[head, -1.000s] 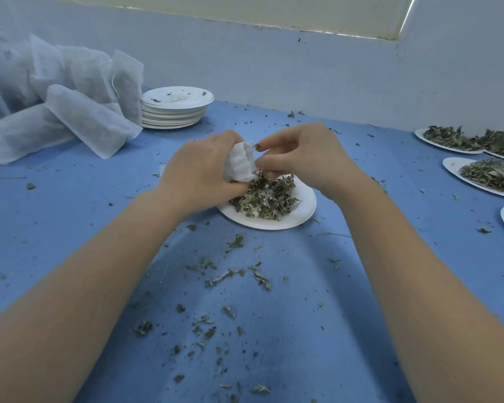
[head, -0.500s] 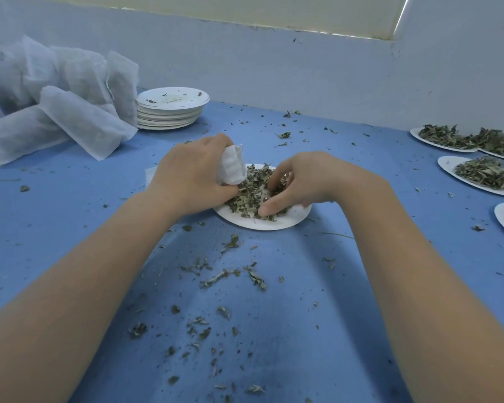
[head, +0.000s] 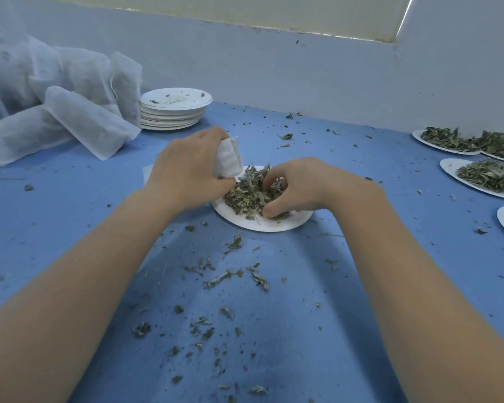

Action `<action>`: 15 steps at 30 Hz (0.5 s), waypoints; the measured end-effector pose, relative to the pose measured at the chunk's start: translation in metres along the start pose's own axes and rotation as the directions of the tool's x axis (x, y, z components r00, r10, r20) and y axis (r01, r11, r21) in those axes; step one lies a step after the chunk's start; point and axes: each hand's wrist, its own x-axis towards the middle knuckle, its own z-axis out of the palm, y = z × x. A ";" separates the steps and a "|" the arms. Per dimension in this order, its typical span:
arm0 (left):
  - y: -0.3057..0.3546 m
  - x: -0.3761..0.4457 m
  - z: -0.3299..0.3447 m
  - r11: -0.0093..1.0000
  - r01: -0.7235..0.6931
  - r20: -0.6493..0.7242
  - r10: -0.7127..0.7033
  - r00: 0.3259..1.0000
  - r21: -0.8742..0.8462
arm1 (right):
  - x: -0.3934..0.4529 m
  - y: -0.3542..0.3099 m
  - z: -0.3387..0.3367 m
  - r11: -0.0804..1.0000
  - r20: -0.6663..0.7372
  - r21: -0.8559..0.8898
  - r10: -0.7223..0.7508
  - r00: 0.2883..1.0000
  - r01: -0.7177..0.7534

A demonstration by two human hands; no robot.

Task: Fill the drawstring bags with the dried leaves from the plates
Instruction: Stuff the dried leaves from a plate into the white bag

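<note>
Head | left hand (head: 186, 173) grips drawstring bag (head: 229, 158) | right hand (head: 297, 187) pinches dried leaves (head: 245, 196) on plate (head: 262, 223)

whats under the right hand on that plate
Dried leaves heaped on the white plate. The right hand curls its fingers into them; the pile and plate directly beneath the palm are hidden.

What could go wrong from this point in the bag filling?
1. The right hand is gathering dried leaves on the plate; carrying them to the bag could drop more, as the scattered leaf bits on the blue table suggest.
2. The left hand grips the drawstring bag bunched, so its mouth may be too narrow and leaves could miss.
3. Pressing near the plate's edge might tip it.
</note>
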 end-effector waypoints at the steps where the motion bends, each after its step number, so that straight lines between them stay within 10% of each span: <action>1: 0.000 0.000 0.000 1.000 -0.003 0.000 0.003 1.000 0.001 | 0.001 -0.001 0.002 1.000 -0.021 0.005 -0.019 1.000 0.019; 15: 0.000 -0.001 0.001 0.992 -0.070 0.072 0.063 0.995 0.103 | -0.009 0.001 -0.019 0.972 -0.343 0.221 -0.001 0.939 0.082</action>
